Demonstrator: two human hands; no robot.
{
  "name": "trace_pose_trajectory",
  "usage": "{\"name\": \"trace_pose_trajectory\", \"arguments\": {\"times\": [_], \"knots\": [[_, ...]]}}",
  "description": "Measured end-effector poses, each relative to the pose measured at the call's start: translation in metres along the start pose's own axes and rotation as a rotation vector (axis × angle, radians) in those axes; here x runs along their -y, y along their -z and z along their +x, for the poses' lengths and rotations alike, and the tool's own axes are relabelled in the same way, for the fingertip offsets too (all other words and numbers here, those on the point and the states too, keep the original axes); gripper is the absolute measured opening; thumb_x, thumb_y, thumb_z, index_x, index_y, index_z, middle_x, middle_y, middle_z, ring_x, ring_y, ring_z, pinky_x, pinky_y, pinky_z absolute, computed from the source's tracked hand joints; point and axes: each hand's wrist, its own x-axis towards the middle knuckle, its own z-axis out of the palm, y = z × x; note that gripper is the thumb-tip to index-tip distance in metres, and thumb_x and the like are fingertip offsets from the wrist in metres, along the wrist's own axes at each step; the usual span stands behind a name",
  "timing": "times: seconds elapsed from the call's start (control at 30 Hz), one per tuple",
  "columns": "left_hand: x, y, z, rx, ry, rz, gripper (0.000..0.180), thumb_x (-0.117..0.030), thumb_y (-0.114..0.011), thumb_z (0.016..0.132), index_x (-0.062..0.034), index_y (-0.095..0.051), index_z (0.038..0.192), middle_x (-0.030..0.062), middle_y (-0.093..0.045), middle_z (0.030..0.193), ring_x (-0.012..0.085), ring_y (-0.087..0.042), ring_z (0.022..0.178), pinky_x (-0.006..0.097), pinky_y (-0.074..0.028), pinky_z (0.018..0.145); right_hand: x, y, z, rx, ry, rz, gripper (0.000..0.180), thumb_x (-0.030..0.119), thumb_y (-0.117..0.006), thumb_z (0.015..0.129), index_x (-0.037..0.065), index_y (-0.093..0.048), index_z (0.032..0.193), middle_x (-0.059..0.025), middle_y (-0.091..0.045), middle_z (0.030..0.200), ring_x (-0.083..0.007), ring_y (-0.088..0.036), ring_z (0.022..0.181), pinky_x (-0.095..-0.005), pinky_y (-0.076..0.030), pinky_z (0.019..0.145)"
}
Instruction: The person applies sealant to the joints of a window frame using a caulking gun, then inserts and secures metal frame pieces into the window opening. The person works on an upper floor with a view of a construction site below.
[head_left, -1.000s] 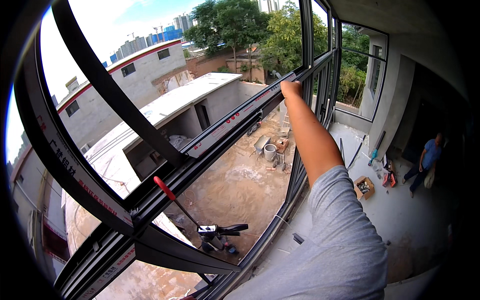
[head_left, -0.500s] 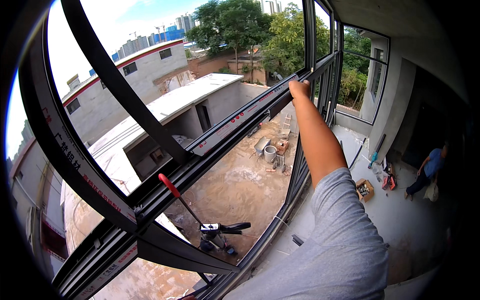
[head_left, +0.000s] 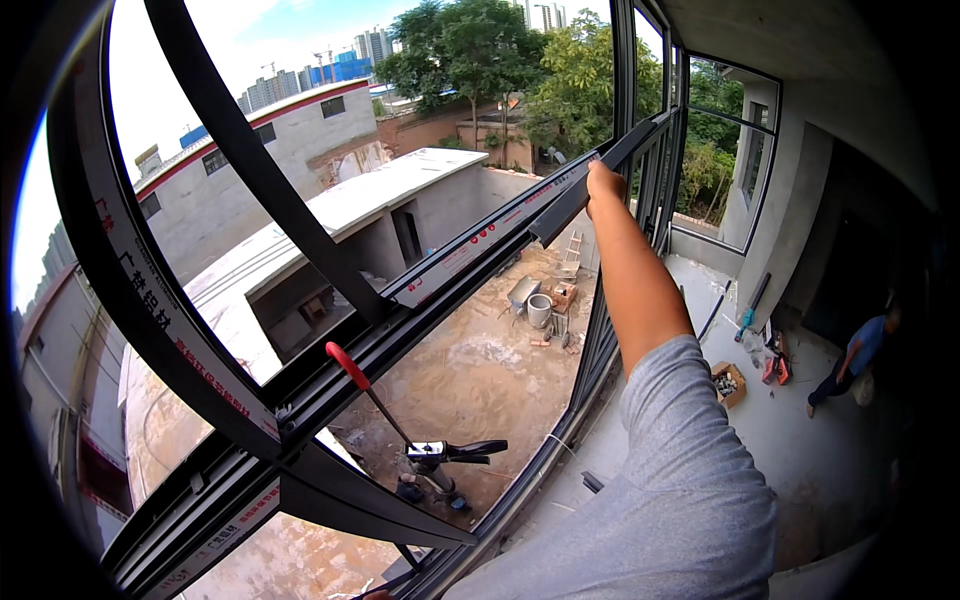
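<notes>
While the window frame [head_left: 150, 330] filled the view from nine to one o'clock, the right hand [head_left: 603, 185] at one o'clock closed around its dark bar [head_left: 520, 215]; a red-handled caulking gun [head_left: 420, 440] hung at six.

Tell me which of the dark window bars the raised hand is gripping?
The right hand grips the horizontal middle bar with the pale protective strip, near its far end, not the curved upright bars at left.
</notes>
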Motion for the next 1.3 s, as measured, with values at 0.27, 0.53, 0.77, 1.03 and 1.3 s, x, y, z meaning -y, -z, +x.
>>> {"name": "trace_pose_trajectory", "arguments": {"times": [0.27, 0.53, 0.77, 1.03, 1.3], "knots": [[0.007, 0.002, -0.002, -0.016, -0.020, 0.031, 0.021, -0.013, -0.073, 0.092, -0.0002, -0.070, 0.108, 0.0158, -0.073, 0.090, 0.0257, -0.068, 0.078, 0.039, -0.056, 0.074, 0.010, -0.010, -0.020, 0.047, 0.061, -0.383, 0.041, 0.023, -0.065, 0.087, -0.007, -0.070, 0.114, -0.0243, -0.073, 0.115, -0.0350, -0.074, 0.095, -0.0417, -0.059, 0.078], [-0.006, 0.002, 0.000, -0.011, -0.008, 0.031, 0.024, -0.016, -0.074, 0.091, 0.0004, -0.071, 0.108, 0.0187, -0.074, 0.093, 0.0288, -0.071, 0.082, 0.040, -0.056, 0.076, 0.017, -0.008, -0.020, 0.048, 0.140, -0.649, 0.045, 0.021, -0.065, 0.080, -0.009, -0.070, 0.113, -0.0252, -0.072, 0.117, -0.0346, -0.072, 0.102, -0.0398, -0.056, 0.085], [-0.047, 0.009, -0.005, 0.042, 0.106, -0.038, 0.026, -0.018, -0.071, 0.091, 0.0013, -0.071, 0.109, 0.0220, -0.074, 0.095, 0.0348, -0.070, 0.085, 0.045, -0.056, 0.079, 0.037, -0.017, -0.052, 0.220, 0.133, -0.745, 0.052, 0.033, -0.065, 0.083, -0.004, -0.068, 0.119, -0.0233, -0.067, 0.126, -0.0356, -0.067, 0.113, -0.0436, -0.053, 0.096], [-0.031, 0.007, 0.002, 0.038, 0.075, -0.028, 0.028, -0.018, -0.072, 0.089, 0.0016, -0.071, 0.110, 0.0231, -0.073, 0.096, 0.0373, -0.070, 0.085, 0.045, -0.056, 0.080, 0.013, -0.017, -0.030, 0.171, 0.300, -0.790, 0.045, 0.038, -0.074, 0.075, 0.002, -0.076, 0.102, -0.0223, -0.074, 0.111, -0.0363, -0.071, 0.103, -0.0431, -0.054, 0.089], [0.016, 0.006, -0.011, 0.031, 0.099, 0.044, 0.030, -0.017, -0.076, 0.087, -0.0008, -0.068, 0.111, 0.0137, -0.070, 0.094, 0.0288, -0.069, 0.082, 0.037, -0.055, 0.076, -0.012, -0.030, -0.011, 0.250, 0.513, -0.524, 0.057, 0.049, -0.070, 0.086, -0.002, -0.074, 0.112, -0.0265, -0.071, 0.122, -0.0416, -0.066, 0.118, -0.0468, -0.051, 0.096]]}}
